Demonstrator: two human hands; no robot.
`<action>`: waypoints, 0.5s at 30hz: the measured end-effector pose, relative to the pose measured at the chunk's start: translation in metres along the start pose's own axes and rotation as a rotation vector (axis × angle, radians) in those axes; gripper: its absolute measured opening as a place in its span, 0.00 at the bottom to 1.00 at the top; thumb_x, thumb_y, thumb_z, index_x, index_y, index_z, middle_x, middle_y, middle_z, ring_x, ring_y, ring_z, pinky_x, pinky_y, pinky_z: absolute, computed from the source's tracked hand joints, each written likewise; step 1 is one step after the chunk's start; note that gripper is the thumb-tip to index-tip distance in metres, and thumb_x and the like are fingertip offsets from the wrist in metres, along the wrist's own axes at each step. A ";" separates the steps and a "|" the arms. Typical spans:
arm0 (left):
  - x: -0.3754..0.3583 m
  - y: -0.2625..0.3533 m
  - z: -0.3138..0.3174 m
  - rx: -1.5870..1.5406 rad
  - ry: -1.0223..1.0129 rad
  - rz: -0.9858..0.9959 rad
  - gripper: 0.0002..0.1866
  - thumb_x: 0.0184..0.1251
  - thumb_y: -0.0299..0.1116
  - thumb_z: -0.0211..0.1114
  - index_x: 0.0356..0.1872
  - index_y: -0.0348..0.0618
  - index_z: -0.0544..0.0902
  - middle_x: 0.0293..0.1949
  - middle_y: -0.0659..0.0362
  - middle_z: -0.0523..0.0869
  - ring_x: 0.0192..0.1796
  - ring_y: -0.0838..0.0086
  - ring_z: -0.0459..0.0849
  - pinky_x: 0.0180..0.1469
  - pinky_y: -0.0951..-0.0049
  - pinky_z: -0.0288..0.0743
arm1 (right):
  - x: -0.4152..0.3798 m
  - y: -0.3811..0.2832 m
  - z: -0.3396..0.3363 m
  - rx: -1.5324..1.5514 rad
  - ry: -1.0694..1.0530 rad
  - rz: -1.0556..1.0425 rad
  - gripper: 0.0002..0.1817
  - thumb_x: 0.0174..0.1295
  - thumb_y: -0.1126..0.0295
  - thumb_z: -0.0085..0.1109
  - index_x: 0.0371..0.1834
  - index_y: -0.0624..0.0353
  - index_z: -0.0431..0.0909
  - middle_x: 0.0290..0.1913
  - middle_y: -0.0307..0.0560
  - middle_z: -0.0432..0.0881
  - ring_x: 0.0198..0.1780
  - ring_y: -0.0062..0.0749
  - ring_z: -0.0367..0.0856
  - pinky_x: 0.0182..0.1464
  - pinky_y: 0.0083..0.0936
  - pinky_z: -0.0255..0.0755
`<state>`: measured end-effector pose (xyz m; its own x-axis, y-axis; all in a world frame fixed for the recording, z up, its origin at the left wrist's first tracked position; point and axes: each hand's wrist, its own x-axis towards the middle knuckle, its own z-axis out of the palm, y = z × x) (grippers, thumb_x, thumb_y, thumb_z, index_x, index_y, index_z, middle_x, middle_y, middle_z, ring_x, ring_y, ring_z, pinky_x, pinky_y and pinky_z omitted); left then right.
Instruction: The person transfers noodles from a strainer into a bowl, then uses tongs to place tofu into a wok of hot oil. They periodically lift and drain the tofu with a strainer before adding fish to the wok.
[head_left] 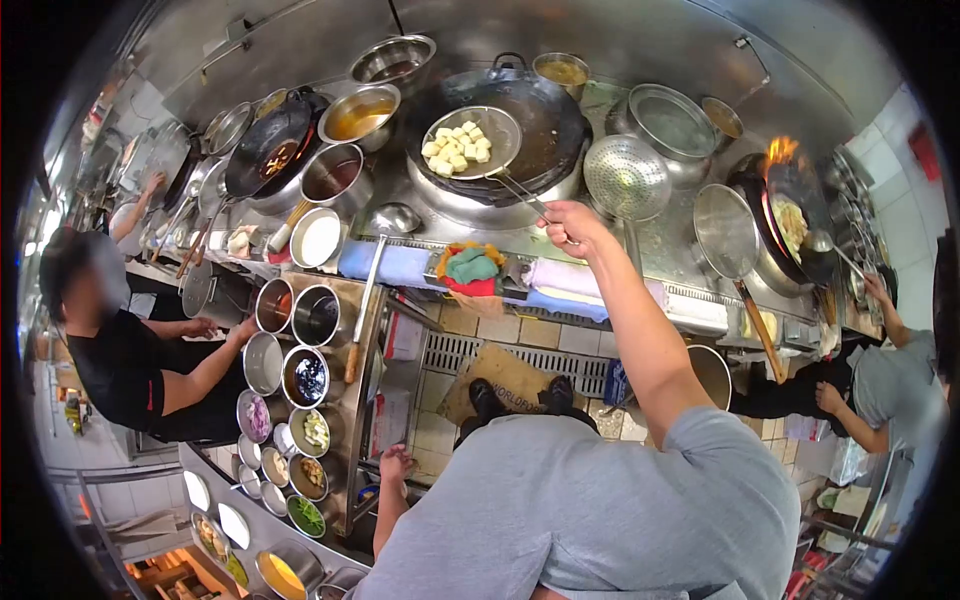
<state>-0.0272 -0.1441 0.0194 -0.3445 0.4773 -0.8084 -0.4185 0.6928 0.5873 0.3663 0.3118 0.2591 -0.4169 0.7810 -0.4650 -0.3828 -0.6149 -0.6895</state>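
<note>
My right hand (575, 228) grips the handle of a wire-mesh strainer (512, 135) over the large wok (540, 105). Pale cubes (457, 148) that look like tofu lie in the strainer. My left hand (397, 462) hangs low beside the side counter, with loosely curled fingers and nothing visible in it. A ladle (395, 218) rests left of the wok, its long handle reaching over the counter edge. To the right of the wok sits a perforated skimmer (627, 178).
Seasoning and ingredient pots (305, 376) line the left counter. Folded cloths (472, 265) lie along the stove's front edge. At left, a person in black (120, 370) stands by the pots. On the right, another person (895, 370) works a flaming wok (790, 215).
</note>
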 end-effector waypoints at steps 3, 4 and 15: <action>0.008 0.011 0.017 0.033 0.012 0.002 0.10 0.58 0.23 0.48 0.40 0.49 0.70 0.24 0.60 0.75 0.20 0.77 0.71 0.17 0.79 0.60 | -0.007 -0.002 -0.016 0.104 -0.058 0.024 0.11 0.58 0.81 0.39 0.43 0.62 0.58 0.27 0.49 0.70 0.15 0.16 0.58 0.11 0.12 0.52; 0.012 0.008 0.020 0.038 0.003 0.004 0.10 0.58 0.23 0.48 0.40 0.49 0.70 0.24 0.60 0.75 0.20 0.77 0.71 0.17 0.79 0.60 | -0.012 -0.003 -0.019 0.105 -0.052 0.017 0.11 0.58 0.81 0.39 0.43 0.62 0.58 0.27 0.49 0.70 0.15 0.16 0.58 0.11 0.12 0.52; 0.023 -0.006 0.035 0.169 -0.053 -0.015 0.10 0.58 0.24 0.46 0.39 0.51 0.70 0.26 0.61 0.76 0.21 0.76 0.72 0.17 0.78 0.57 | -0.003 -0.006 -0.001 0.064 0.016 0.028 0.07 0.58 0.81 0.40 0.39 0.63 0.60 0.28 0.50 0.70 0.14 0.15 0.59 0.11 0.09 0.55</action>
<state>-0.0033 -0.1182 -0.0044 -0.2929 0.4912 -0.8203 -0.2740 0.7788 0.5642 0.3708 0.3134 0.2634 -0.4151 0.7649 -0.4925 -0.4231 -0.6416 -0.6398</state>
